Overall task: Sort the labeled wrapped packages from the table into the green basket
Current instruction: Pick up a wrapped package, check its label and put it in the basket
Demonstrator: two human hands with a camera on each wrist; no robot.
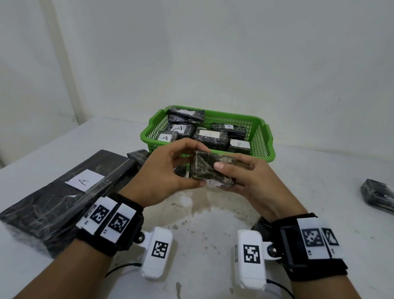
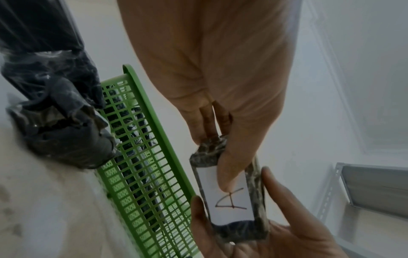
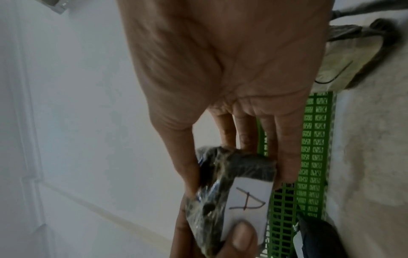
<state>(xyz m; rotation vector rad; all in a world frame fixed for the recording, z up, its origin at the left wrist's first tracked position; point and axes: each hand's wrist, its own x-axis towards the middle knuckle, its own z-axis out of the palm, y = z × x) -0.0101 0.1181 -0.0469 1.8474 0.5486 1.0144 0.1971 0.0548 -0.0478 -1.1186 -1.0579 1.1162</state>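
Package (image 1: 213, 168) sits in the air just before the basket (image 1: 265, 143), pinched by both hands: the left hand (image 1: 167, 173) has thumb and fingers closed on one end, the right hand (image 1: 244, 181) clamps the other. Its label, facing down and away from the basket, reads A in both wrist views. With the letter checked, the sound course is probably to pass it to one hand, carry it over the basket rim and set it in a gap among the packages there, label up.

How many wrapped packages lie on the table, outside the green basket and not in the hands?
3: the large package at left, a small package beside the green basket, another package at far right. The hands may hide more.
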